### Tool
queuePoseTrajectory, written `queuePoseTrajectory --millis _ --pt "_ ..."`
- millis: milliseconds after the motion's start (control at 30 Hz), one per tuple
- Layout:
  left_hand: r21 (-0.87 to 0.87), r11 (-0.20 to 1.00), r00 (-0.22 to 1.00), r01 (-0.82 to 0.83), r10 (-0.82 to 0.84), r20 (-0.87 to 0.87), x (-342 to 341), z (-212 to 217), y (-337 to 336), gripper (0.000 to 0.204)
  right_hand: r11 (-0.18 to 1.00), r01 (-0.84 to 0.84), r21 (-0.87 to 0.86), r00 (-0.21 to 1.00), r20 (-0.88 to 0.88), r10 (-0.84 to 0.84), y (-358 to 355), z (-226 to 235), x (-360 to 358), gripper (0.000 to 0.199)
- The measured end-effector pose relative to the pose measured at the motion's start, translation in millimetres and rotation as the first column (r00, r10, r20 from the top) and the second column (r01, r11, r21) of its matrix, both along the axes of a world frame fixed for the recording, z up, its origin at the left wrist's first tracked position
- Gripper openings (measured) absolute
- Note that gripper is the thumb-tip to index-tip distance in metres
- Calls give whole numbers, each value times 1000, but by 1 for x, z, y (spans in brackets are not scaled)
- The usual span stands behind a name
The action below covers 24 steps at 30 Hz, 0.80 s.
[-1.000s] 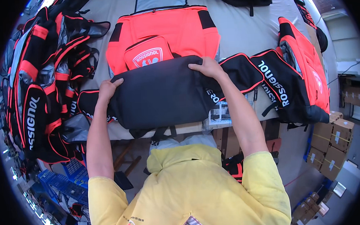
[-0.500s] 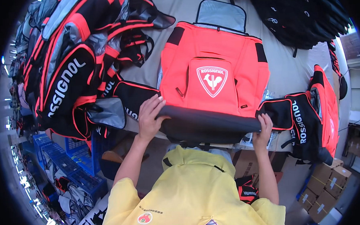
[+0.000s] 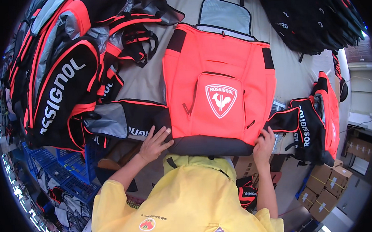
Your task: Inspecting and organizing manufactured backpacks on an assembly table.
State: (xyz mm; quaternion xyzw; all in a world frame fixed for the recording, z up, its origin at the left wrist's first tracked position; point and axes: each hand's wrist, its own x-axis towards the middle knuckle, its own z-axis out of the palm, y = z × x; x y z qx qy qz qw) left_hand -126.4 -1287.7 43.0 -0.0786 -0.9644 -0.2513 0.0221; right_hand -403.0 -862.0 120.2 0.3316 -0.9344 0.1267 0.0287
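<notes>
A bright coral backpack (image 3: 220, 56) with a black bottom panel (image 3: 212, 145) lies flat in front of me, its grey-lined top flap (image 3: 224, 15) folded open at the far end. My left hand (image 3: 155, 145) rests at its lower left corner, fingers spread over the black side panel (image 3: 146, 117). At the lower right corner, my right hand (image 3: 263, 148) has its fingers bent around the edge, gripping the bag. Another black side panel (image 3: 283, 120) spreads out beyond that hand.
Several black and coral bags (image 3: 64, 88) are heaped on the left of the pale table (image 3: 145, 82). A pile of black pieces (image 3: 310, 19) lies at far right, with another coral-black bag (image 3: 319, 118) at the right edge. Blue crates (image 3: 63, 167) and cardboard boxes (image 3: 326, 184) stand below.
The black bottom panel, earlier lifted and folded up toward the coral front, now lies lower and flatter. My left hand has spread its fingers; both hands have moved slightly down.
</notes>
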Motion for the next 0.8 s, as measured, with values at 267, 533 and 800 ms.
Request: queuePoseTrajectory --millis 267,533,800 --pt "-29 999 1000 17 -17 -11 -35 58 -2 58 966 -248 -68 967 -74 243 -236 -25 -91 65" --pt "83 883 886 -462 457 71 -103 60 53 78 960 -281 -11 958 45 282 -263 -10 -89 50" --pt "-159 866 853 -474 496 164 -99 -19 55 77 843 -511 -167 725 444 527 -104 75 128 40"
